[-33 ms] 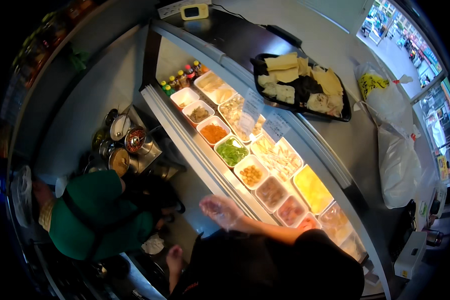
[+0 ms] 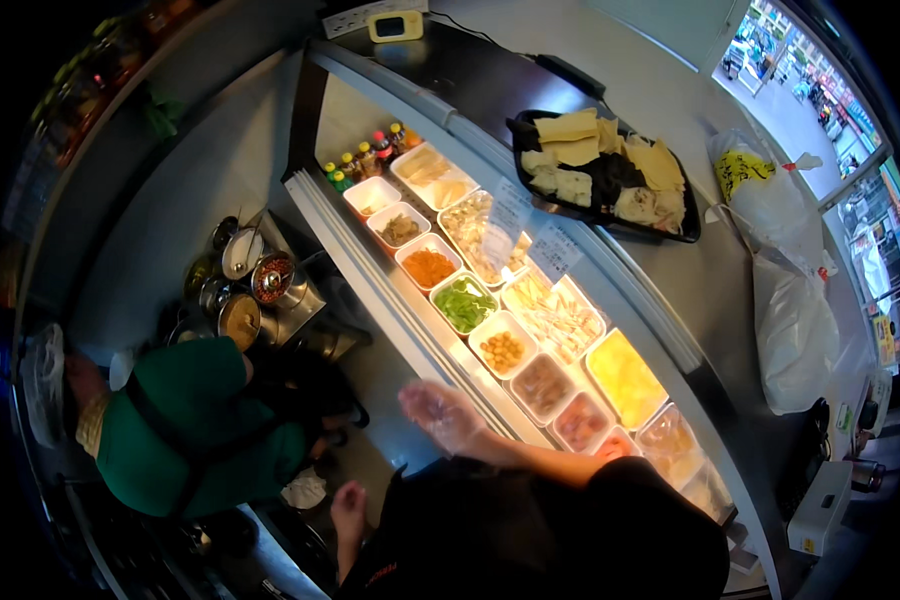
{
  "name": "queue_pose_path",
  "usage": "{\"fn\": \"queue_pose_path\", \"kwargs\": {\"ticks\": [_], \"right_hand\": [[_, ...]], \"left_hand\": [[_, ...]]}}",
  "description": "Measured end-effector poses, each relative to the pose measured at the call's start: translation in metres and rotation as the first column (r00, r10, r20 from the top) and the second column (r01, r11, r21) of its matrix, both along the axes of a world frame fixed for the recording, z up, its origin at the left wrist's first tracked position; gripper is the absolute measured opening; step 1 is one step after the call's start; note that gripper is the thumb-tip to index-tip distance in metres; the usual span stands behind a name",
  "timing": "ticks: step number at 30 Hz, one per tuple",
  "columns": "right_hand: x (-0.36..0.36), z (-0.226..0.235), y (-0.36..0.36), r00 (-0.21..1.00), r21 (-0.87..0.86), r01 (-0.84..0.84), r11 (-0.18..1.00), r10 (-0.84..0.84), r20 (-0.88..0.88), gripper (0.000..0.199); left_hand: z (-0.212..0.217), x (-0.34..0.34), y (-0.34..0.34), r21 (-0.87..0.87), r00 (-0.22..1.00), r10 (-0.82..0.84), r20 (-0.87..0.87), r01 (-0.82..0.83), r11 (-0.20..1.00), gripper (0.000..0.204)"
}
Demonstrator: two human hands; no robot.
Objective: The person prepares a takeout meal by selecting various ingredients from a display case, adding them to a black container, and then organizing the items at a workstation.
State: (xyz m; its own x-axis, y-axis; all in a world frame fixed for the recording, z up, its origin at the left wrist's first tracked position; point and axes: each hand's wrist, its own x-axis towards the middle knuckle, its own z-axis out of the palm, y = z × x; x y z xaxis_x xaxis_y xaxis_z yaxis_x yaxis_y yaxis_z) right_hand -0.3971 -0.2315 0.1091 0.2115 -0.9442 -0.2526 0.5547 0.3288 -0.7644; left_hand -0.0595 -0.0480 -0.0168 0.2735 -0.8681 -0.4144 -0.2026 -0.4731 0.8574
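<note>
My right hand (image 2: pixel 443 417), in a clear plastic glove, hovers palm up beside the lit food case. Its fingers are spread and it holds nothing. Close by are white tubs of round golden pieces (image 2: pixel 501 348), reddish-brown food (image 2: pixel 542 387) and pink food (image 2: pixel 582 421). Farther along the same row sit chopped greens (image 2: pixel 464 303) and orange shreds (image 2: pixel 429 266). My left hand (image 2: pixel 349 510) hangs low by my dark clothing, away from the case. Its fingers look loosely curled, with nothing seen in them.
A person in a green top (image 2: pixel 190 420) bends at the left, near metal seasoning pots (image 2: pixel 240 320). On the counter (image 2: pixel 660 275) above the case stands a black tray (image 2: pixel 685 235) of sheet-like food. White plastic bags (image 2: pixel 795 335) lie at the right. Small bottles (image 2: pixel 365 160) fill the case's far end.
My left hand sits very slightly higher. The right hand keeps its place and pose, and the surroundings shift by only a few pixels.
</note>
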Motion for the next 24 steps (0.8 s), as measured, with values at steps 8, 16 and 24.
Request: {"fn": "queue_pose_path", "kwargs": {"ticks": [8,16,24], "right_hand": [[0.091,0.012,0.007,0.933,-0.185,0.341,0.922,-0.355,-0.051,0.031],[0.148,0.008,0.072,0.97,0.007,0.244,0.97,-0.244,-0.002,0.017],[0.196,0.026,0.147,0.962,0.171,0.06,0.983,-0.011,-0.274,0.01]], "left_hand": [[0.2,-0.122,-0.112,-0.541,0.894,-0.286,0.345,0.438,0.717,0.034],[0.184,-0.077,-0.045,-0.651,0.937,-0.201,0.285,0.343,0.677,0.03],[0.15,-0.028,0.011,-0.673,0.925,-0.131,0.356,0.351,0.651,0.017]]}}
